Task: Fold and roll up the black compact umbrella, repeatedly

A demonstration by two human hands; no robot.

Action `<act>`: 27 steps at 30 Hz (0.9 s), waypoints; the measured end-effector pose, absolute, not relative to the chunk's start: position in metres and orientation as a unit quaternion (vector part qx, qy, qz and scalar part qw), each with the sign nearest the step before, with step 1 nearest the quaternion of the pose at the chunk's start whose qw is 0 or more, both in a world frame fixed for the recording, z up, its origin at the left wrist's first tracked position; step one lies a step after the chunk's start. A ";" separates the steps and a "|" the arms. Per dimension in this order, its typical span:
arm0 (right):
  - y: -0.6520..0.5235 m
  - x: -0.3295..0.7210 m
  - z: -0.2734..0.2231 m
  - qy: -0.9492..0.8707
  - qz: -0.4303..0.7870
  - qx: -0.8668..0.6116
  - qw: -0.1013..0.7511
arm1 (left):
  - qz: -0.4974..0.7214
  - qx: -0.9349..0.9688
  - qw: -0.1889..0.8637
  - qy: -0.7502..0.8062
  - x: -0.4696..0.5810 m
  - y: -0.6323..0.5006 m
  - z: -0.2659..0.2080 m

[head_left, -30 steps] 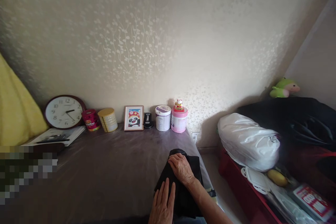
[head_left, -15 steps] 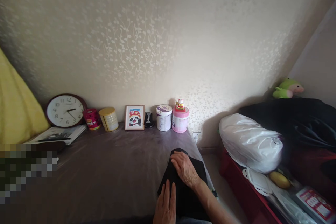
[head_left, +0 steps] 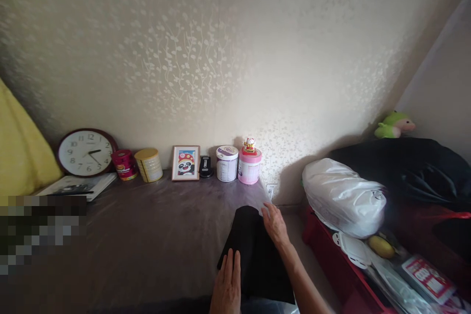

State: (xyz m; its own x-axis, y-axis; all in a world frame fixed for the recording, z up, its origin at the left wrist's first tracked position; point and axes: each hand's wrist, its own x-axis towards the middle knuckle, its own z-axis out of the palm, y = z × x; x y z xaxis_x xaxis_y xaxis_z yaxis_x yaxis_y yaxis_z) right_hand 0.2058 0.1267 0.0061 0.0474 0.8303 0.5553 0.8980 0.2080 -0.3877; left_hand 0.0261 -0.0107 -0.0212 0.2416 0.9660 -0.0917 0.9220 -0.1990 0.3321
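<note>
A piece of black fabric, perhaps a folded garment, lies at the right front of the dark-covered table. My left hand rests flat along its lower left edge, fingers straight and close together. At the upper right edge of the fabric is my right hand, its fingers stretched forward and slightly bent, with nothing visible in them. Whether its fingertips touch the cloth or the table edge, I cannot tell.
Along the wall stand a clock, a dark pink can, a yellow-lidded can, a panda picture, a white tub and a pink tub. Right of a floor gap, a white bag sits on red storage.
My right hand has moved from the top of the black fabric to the right, past its upper right edge. My left hand stays flat on the cloth. The view has shifted slightly.
</note>
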 end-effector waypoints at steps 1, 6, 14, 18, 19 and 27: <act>0.117 0.218 0.005 -0.666 -0.049 -0.646 0.369 | 0.070 0.771 0.165 0.612 0.026 -0.012 -0.019; 0.059 0.250 -0.001 -0.591 0.072 -0.712 0.371 | 0.098 0.767 0.179 0.608 0.026 -0.017 -0.016; 0.034 0.230 0.008 -0.576 0.177 -0.702 0.380 | 0.083 0.762 0.195 0.612 0.025 -0.021 -0.008; 0.042 0.217 0.023 -0.601 0.236 -0.669 0.367 | 0.075 0.756 0.202 0.618 0.028 -0.019 -0.006; 0.044 0.211 0.027 -0.605 0.252 -0.659 0.370 | 0.072 0.754 0.200 0.621 0.029 -0.019 -0.007; 0.068 0.161 0.043 -0.630 0.321 -0.579 0.406 | 0.152 0.766 0.176 0.599 0.026 -0.014 -0.036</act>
State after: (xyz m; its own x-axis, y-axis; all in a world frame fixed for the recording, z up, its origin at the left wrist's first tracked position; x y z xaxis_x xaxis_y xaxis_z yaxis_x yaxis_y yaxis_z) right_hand 0.1608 0.0675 0.0430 0.0011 0.9903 0.1389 0.4688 0.1222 -0.8748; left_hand 0.0261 -0.0145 -0.0358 0.2358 0.9715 0.0227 0.8644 -0.2204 0.4519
